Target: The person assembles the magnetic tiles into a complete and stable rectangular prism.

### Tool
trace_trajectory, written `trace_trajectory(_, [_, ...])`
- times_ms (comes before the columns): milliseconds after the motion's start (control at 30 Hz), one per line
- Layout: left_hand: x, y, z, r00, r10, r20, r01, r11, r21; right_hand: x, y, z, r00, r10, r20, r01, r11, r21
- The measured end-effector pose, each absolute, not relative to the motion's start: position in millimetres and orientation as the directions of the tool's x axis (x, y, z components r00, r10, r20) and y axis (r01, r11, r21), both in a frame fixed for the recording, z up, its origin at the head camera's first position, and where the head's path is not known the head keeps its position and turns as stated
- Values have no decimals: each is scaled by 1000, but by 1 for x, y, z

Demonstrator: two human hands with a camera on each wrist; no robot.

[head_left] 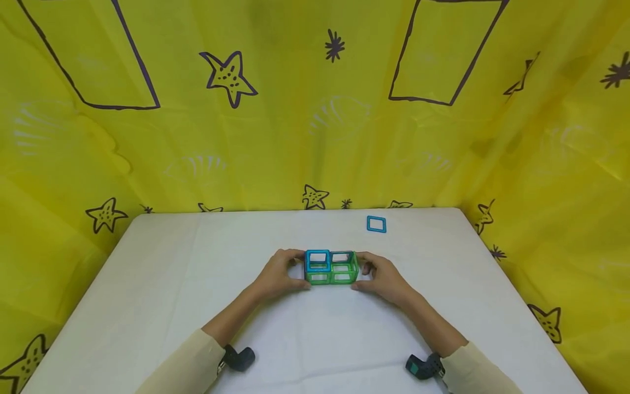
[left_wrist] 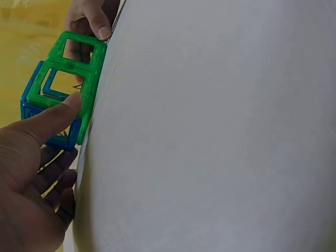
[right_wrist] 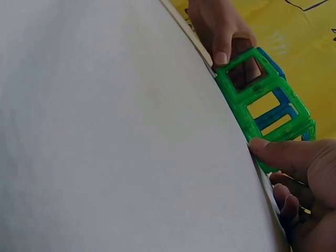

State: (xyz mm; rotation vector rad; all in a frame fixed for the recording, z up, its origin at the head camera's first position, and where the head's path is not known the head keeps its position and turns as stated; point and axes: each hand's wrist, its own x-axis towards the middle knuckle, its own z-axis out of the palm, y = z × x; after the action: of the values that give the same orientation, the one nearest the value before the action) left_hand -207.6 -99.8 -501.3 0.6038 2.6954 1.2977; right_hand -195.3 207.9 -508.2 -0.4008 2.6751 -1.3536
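Observation:
A low box built of magnetic tiles (head_left: 331, 278), open square frames in green and blue, stands on the table in the head view. Two green squares form its front side, and a blue square tile (head_left: 318, 270) lies over its left half. My left hand (head_left: 280, 275) grips the left end, thumb at the front and fingers round the side. At the opposite end my right hand (head_left: 386, 279) holds it between thumb and fingers. In the left wrist view the left thumb (left_wrist: 55, 118) presses on a green frame. The right thumb (right_wrist: 278, 153) touches the green bottom edge in the right wrist view.
A loose blue square tile (head_left: 368, 223) lies near the table's back edge, behind and right of the box. The white table (head_left: 206, 251) meets a yellow patterned curtain (head_left: 275, 153) at the back and sides. A dark device (head_left: 239, 359) sits at the left wrist.

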Motion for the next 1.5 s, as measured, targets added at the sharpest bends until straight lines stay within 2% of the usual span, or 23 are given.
trace_trajectory(233, [-207,-98,-513,-921,368,131,325,538,777,-200,217,-500,-944,-331,-11,-169,511,-843])
trace_trajectory(467, [-204,-95,-519,-914,347,209,374,525,765,-211,227,-494,-969,-245,22,-138,470,-872])
trace_trajectory(667, [-203,-97,-520,-919,330,215,371,541,755,-224,236,-492,-978,-188,86,-164,448,-879])
trace_trajectory(900, [-202,-98,-520,-915,335,223,379,528,760,-239,249,-495,-981,-131,145,-193,523,-830])
trace_trajectory(1500, [-201,-98,-521,-920,335,205,364,534,763,-265,267,-488,-989,-93,117,-149,663,-734])
